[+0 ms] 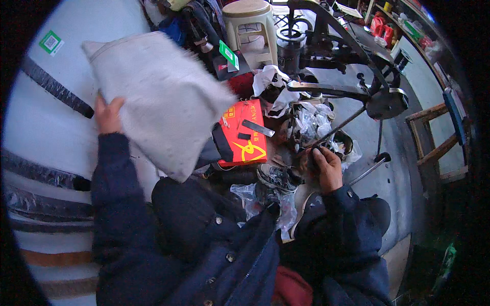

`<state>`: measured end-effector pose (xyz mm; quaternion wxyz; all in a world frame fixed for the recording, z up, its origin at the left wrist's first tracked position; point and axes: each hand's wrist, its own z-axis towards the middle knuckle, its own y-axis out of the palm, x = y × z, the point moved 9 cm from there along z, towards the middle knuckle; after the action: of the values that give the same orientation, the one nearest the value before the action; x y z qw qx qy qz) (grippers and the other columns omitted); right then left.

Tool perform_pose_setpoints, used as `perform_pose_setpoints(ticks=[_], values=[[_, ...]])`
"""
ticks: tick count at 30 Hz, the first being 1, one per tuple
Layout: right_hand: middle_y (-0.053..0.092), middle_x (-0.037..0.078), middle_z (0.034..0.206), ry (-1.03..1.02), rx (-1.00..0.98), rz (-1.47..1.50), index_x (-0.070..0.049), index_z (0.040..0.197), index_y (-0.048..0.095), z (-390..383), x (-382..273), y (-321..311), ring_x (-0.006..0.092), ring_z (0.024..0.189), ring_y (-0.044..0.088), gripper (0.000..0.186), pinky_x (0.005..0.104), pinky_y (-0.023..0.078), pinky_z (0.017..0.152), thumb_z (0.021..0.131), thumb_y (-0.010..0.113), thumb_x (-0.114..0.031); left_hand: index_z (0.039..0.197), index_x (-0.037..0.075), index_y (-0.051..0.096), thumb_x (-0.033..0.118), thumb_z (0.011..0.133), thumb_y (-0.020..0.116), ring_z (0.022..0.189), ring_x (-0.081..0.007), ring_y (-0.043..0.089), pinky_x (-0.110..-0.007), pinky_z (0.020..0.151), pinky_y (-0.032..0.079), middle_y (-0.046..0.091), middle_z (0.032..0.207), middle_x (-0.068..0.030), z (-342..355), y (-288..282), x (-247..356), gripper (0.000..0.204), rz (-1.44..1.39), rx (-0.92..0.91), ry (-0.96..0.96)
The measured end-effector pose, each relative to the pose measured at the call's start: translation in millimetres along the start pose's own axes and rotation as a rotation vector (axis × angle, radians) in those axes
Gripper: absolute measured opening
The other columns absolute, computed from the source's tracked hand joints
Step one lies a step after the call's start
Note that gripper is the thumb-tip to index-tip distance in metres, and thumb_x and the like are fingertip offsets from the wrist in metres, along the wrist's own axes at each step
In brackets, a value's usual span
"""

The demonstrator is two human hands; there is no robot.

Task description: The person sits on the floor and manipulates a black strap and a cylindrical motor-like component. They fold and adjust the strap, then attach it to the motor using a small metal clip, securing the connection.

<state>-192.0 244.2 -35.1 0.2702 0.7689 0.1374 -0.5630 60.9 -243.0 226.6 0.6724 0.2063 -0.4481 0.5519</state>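
Observation:
A pale grey, fuzzy-edged cushion-like piece (pixel 158 97) is held up at the left by my left hand (pixel 109 115), whose fingers grip its left edge. Its right corner is blurred and hides part of what lies behind. My right hand (pixel 328 168) is closed in a pinch around something small and dark that I cannot make out. Just left of that hand lies a worn dark sports shoe (pixel 278 178). A red box (pixel 259 113) sits between my hands, with a flat metal strip (pixel 258 127) and a small black piece (pixel 244 136) on top.
A black cast-iron hand-cranked machine (pixel 388 102) stands ahead on the right. Behind my right hand are clear plastic bags of small items (pixel 314 120). A white bag (pixel 270 89) and a plastic stool (pixel 247 10) are farther off. A wooden frame (pixel 434 112) leans at the far right.

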Motion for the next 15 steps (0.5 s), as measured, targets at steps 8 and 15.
perform_pose_setpoints(ticks=[8, 15], values=[[0.069, 0.003, 0.089, -0.018, 0.035, -0.106, 0.002, 0.110, 0.067, -6.2, 1.1, -9.6, 0.0110, 0.074, 0.064, 0.027, 0.0272, 0.052, 0.067, 0.102, 0.057, -0.021, 0.126, 0.015, 0.064, -0.009, 0.077, 0.055, 0.135, -0.0333, 0.049, -0.048, 0.113, 0.035, 0.061, 0.135, -0.0145, -111.3, -106.0, -97.8, 0.056, 1.207, -0.370, 0.240], [0.069, 0.002, 0.090, 0.014, 0.125, -0.265, 0.003, 0.107, 0.068, -9.2, 3.7, -25.0, 0.0079, 0.077, 0.061, 0.027, 0.0254, 0.050, 0.069, 0.102, 0.057, -0.021, 0.146, 0.028, 0.050, 0.034, 0.092, 0.053, 0.144, -0.0297, 0.039, -0.063, 0.118, 0.017, 0.047, 0.153, -0.0060, -328.0, -198.7, -357.8, 0.054, 1.434, -1.117, -0.660]])
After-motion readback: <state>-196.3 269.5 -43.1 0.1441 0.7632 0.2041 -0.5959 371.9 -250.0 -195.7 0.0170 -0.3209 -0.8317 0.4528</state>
